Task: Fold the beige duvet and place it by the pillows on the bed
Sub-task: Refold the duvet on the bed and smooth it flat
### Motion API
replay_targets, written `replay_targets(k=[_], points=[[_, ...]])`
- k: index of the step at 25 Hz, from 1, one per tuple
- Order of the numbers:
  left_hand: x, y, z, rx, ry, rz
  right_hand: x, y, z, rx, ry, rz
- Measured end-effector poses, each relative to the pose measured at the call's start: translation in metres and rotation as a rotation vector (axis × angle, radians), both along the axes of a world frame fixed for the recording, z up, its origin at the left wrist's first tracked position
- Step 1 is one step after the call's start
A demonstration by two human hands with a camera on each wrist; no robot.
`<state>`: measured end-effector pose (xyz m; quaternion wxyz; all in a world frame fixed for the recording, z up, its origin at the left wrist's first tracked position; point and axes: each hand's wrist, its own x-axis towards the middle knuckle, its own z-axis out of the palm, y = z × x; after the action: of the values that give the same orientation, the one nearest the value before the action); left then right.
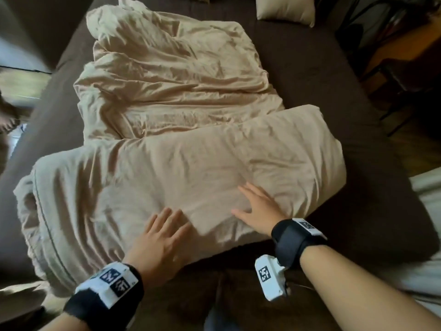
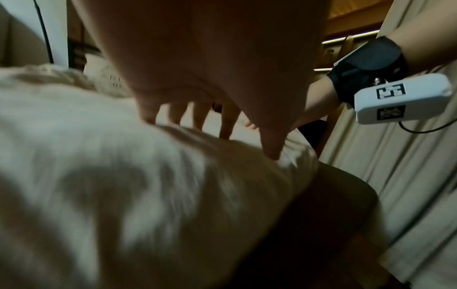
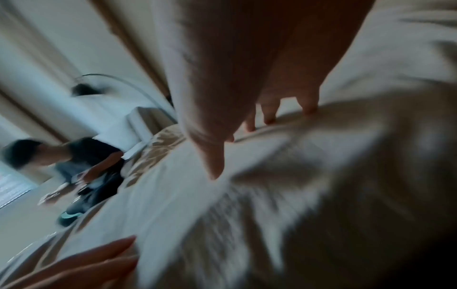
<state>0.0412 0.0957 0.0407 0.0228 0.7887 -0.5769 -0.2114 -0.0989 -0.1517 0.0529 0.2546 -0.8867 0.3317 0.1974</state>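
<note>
- Head view: beige duvet (image 1: 167,139) on brown bed (image 1: 334,91), near end folded over; pillow (image 1: 286,8) at far end. Left hand (image 1: 160,237) & right hand (image 1: 257,209) flat, fingers spread, pressing fold. Soft, bulky, prob. light; grip at corners/folded edge.
- L wrist: fingers straight on cloth. No legible writing.
- R wrist: blurred; fingertips seem to rest on duvet.

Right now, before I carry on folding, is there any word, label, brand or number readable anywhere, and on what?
No readable words, brands or numbers in any view.
Left wrist camera unit: black-and-white square marker patterns only, no letters.
Right wrist camera unit: the same kind of marker, no text.
Beige duvet: no tag or print visible.
Pillow: plain.
Both wrist views are too blurred for fine print.
</note>
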Motion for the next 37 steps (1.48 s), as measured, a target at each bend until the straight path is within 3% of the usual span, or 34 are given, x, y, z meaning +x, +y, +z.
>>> replay_targets(k=[3, 5, 8, 10, 12, 15, 19, 25, 29, 31, 34, 37], points=[[-0.051, 0.021, -0.031, -0.157, -0.055, 0.043, -0.043, 0.021, -0.034, -0.221, -0.033, 0.017], [-0.073, 0.016, -0.045, -0.137, -0.131, 0.038, -0.057, 0.028, -0.050, -0.357, -0.070, 0.162], [-0.068, -0.001, -0.060, -0.064, -0.286, 0.223, -0.085, 0.016, -0.072, -0.530, 0.000, 0.375], [-0.052, -0.011, -0.065, 0.039, -0.324, 0.396, -0.098, -0.002, -0.078, -0.588, 0.106, 0.277], [-0.035, -0.023, -0.056, 0.216, -0.285, 0.444, -0.093, -0.027, -0.071, -0.615, 0.116, 0.164], [0.003, -0.049, -0.014, 0.356, -0.176, 0.404, -0.050, -0.066, -0.034, -0.573, 0.034, 0.197], [0.086, -0.088, 0.051, 0.354, -0.046, 0.381, 0.017, -0.115, 0.026, -0.568, -0.114, 0.204], [0.247, -0.175, 0.105, 0.433, -0.355, 0.226, 0.179, -0.177, 0.074, -0.757, -0.179, 0.134], [0.332, -0.204, 0.092, 0.239, -0.425, 0.257, 0.271, -0.212, 0.062, -0.754, -0.134, 0.034], [0.356, -0.211, 0.077, 0.205, -0.322, 0.286, 0.288, -0.219, 0.049, -0.727, -0.104, 0.018], [0.367, -0.200, 0.058, 0.232, 0.008, 0.323, 0.275, -0.220, 0.043, -0.613, 0.064, 0.074], [0.334, -0.183, 0.055, 0.455, 0.091, 0.236, 0.238, -0.202, 0.051, -0.585, 0.243, 0.242]])
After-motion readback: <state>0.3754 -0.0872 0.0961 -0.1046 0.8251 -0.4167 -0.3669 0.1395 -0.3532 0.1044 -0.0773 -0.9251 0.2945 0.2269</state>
